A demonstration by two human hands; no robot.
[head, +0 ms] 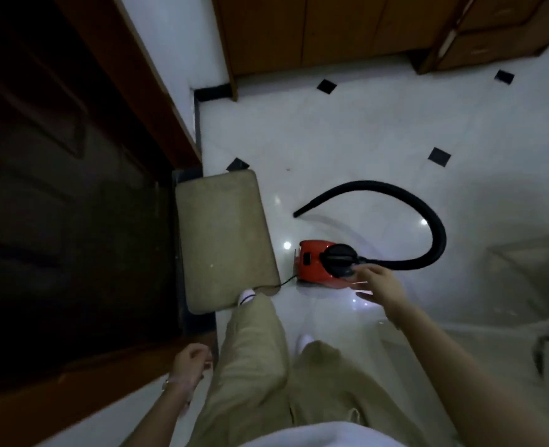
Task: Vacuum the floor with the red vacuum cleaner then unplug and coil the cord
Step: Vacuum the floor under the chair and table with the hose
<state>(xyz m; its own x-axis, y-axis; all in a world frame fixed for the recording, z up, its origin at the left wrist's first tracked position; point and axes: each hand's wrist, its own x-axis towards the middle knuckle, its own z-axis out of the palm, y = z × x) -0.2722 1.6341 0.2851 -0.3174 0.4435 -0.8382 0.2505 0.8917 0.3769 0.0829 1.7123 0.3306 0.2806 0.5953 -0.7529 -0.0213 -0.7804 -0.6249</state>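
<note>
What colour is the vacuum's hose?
Black. The hose arcs from the red vacuum cleaner over the floor; the head view shows it best.

Right arm [460,366] is stretching bare from near right toward far centre. Right hand [376,283] is hanging open, fingers loosely spread, thumb apart, outline slightly blurred. Left arm [157,421] is hanging low at near left. Left hand [191,362] is idling, fingers loosely curled, holding nothing. A thin band [169,381] is sitting on the left wrist.
</note>
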